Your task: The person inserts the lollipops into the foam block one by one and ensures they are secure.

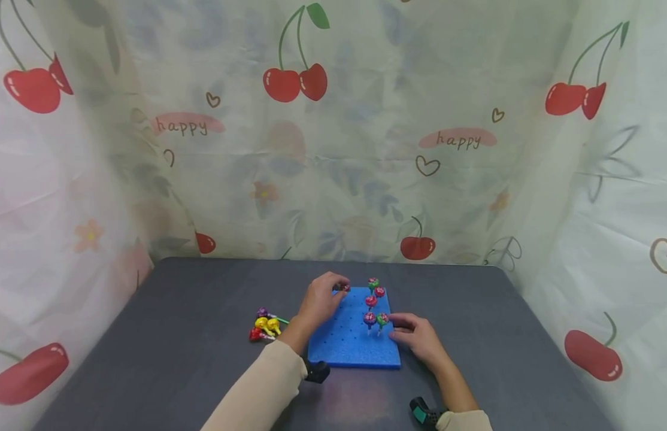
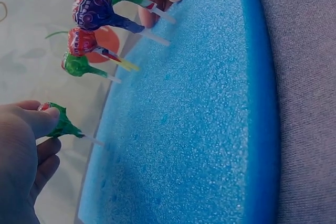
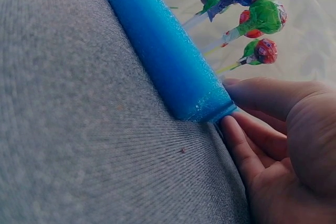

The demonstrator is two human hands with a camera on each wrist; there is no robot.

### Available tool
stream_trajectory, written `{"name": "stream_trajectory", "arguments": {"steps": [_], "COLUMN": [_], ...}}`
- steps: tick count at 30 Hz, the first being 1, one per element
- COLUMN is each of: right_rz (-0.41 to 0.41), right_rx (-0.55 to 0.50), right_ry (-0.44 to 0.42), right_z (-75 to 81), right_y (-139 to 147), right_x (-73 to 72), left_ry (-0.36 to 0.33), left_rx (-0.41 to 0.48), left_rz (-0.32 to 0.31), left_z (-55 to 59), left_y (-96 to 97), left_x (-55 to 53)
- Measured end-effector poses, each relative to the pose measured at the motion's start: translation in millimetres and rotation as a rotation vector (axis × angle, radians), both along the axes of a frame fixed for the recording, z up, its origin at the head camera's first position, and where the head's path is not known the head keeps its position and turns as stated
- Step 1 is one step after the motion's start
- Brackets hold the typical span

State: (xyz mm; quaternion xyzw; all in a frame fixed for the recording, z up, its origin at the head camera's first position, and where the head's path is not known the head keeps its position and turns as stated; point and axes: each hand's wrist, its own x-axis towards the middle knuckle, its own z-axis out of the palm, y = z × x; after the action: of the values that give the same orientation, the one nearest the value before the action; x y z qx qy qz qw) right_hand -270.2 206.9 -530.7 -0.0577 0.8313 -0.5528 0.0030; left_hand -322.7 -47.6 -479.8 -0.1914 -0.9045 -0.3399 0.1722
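My left hand (image 1: 321, 299) pinches a green-wrapped lollipop (image 2: 64, 125) by its head between thumb and fingers, at the far left part of a blue foam board (image 1: 355, 354). In the left wrist view its white stick points down at the foam. Several wrapped lollipops stand upright in the board's right side, among them a purple one (image 1: 369, 318), a green one (image 1: 382, 319) and a red one (image 1: 370, 301). My right hand (image 1: 422, 341) holds the board's right edge, thumb near the top face and fingers low against the side.
Left of the board several loose lollipops lie on the dark grey table (image 1: 193, 335): a purple one (image 1: 262, 312), yellow ones (image 1: 267, 325) and a red one (image 1: 255, 334). Small holes dot the foam. A cherry-print curtain (image 1: 333, 179) hangs behind and at both sides.
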Motion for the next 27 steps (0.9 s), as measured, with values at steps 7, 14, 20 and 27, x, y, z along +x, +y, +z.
{"name": "stream_trajectory", "arguments": {"steps": [7, 14, 20, 27], "right_rz": [0.009, 0.012, -0.001, -0.002], "right_rx": [0.005, 0.004, 0.008, 0.006], "right_ry": [0.002, 0.003, 0.001, -0.004], "right_z": [-0.7, -1.6, -0.9, 0.5], "right_y": [0.2, 0.9, 0.3, -0.1], "right_x": [-0.3, -0.5, -0.5, 0.2], "left_ry": [-0.016, -0.021, -0.052, -0.134], "left_rx": [-0.016, -0.023, -0.036, -0.012], "left_rz": [0.023, 0.052, 0.043, 0.025], "left_z": [-0.1, 0.5, -0.4, -5.2], "left_y": [-0.7, -2.2, -8.1, -21.4], "left_x": [0.6, 1.2, 0.8, 5.7]}}
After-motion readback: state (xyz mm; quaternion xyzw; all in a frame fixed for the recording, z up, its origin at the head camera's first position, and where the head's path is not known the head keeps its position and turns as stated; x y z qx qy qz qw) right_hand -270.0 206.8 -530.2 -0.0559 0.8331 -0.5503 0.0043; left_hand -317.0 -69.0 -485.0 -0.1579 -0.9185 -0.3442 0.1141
